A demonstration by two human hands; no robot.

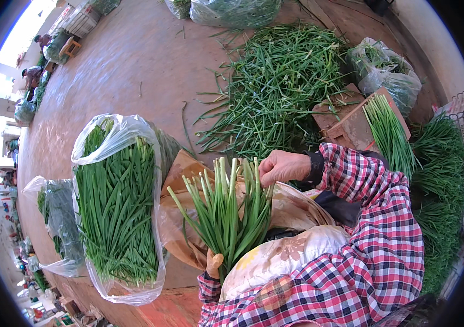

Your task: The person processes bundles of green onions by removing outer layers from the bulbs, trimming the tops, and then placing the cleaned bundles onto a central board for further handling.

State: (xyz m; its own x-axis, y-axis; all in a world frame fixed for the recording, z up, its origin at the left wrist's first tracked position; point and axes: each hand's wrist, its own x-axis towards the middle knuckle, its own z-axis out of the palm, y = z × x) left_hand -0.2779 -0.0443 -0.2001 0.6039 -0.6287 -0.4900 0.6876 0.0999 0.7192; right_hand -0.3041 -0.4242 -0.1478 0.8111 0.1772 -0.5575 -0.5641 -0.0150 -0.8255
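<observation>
My left hand point(214, 263) is wrapped round the leafy lower part of a bunch of garlic chives point(226, 210), held upright over my lap with the pale cut stalk ends up. At the upper right edge of that bunch is my right hand point(285, 168), fingers curled in a pinch against the outermost stalks. Whatever sits between its fingertips is hidden. Left of the bunch stands a clear plastic bag point(159, 240) packed with long green chives point(117, 207).
A loose heap of green leaves point(286, 87) spreads over the floor ahead. On the right, trimmed chives point(387, 133) rest on a wooden stool point(346, 128), beside a dense green pile point(439, 201). Filled plastic bags point(382, 68) stand behind. Other people point(33, 76) sit far left.
</observation>
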